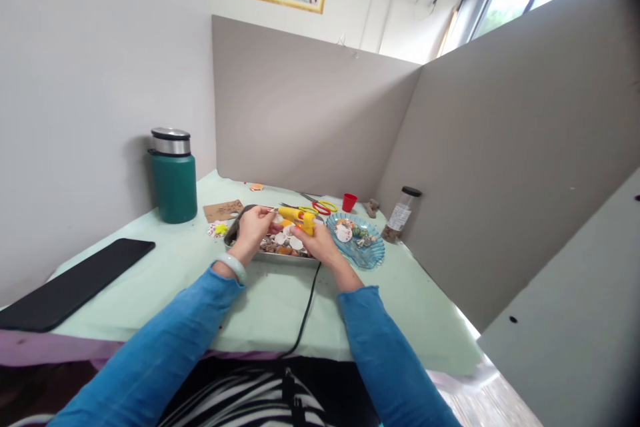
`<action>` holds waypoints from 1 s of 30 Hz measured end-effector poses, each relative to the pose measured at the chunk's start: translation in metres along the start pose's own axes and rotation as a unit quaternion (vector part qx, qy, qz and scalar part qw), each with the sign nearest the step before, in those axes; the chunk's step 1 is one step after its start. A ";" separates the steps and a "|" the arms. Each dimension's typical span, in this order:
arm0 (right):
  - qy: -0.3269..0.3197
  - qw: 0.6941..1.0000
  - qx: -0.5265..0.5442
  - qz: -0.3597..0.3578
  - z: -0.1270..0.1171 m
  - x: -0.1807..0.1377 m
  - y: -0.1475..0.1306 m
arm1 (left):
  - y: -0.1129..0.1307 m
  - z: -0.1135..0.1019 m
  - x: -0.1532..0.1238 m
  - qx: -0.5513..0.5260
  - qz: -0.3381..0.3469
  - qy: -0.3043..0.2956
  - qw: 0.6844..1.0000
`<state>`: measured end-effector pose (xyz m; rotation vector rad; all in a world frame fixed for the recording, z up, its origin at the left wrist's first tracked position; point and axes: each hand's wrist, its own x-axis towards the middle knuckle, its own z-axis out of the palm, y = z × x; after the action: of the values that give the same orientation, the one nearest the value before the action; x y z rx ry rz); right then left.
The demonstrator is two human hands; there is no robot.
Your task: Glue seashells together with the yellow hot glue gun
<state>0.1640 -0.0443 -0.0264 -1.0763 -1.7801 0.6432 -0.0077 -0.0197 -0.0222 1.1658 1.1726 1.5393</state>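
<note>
My right hand (320, 241) is wrapped round a yellow hot glue gun (301, 219), whose nozzle points left. A black cord (309, 307) runs from below that hand down over the table's front edge. My left hand (255, 228), below a pale bangle, is closed in a pinch close to the nozzle. Whatever its fingertips hold is too small to make out. Both hands are above a metal tray (287, 258) filled with shells, stones and white discs, and they hide part of it.
Right of the tray is a blue glass plate (373, 260) with small pieces. Behind lie scissors (327, 205) and a red cup (350, 201). A jar (401, 213) stands far right, a green flask (175, 187) left, near a black mat (80, 283). Grey partitions (310, 107) enclose the table.
</note>
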 end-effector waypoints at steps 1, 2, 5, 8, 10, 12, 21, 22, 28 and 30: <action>0.001 1.000 0.001 0.003 0.000 0.000 0.000 | -0.001 0.000 0.000 0.003 0.001 -0.001 1.000; 0.002 1.000 0.001 0.006 0.000 0.001 0.001 | -0.001 0.000 0.001 0.005 0.002 -0.001 1.000; 0.004 1.000 -0.003 0.012 0.001 0.001 0.003 | 0.000 0.000 0.000 0.006 -0.002 0.000 1.000; 0.002 1.000 -0.008 0.014 0.001 0.001 0.003 | 0.003 0.000 -0.002 0.004 -0.007 0.003 1.000; 0.002 1.000 -0.004 0.012 0.001 0.002 0.003 | 0.005 0.001 -0.003 0.003 -0.009 0.005 1.000; 0.006 1.000 0.003 0.009 0.001 0.002 0.003 | 0.006 0.001 -0.004 0.004 -0.013 0.008 1.000; 0.010 1.000 -0.001 0.029 0.001 0.003 0.005 | 0.003 0.001 -0.002 0.005 -0.015 0.008 1.000; 0.007 1.000 -0.005 0.029 0.001 0.003 0.005 | 0.003 0.001 -0.002 0.004 -0.013 0.006 1.000; -0.002 1.000 -0.002 0.009 0.000 0.001 0.000 | 0.001 0.000 0.000 0.001 -0.009 0.006 1.000; 0.005 1.000 -0.005 0.011 0.000 0.001 -0.001 | 0.002 0.000 -0.001 0.003 -0.008 0.008 1.000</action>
<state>0.1631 -0.0435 -0.0251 -1.1054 -1.7658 0.6427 -0.0074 -0.0206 -0.0208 1.1471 1.1948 1.5372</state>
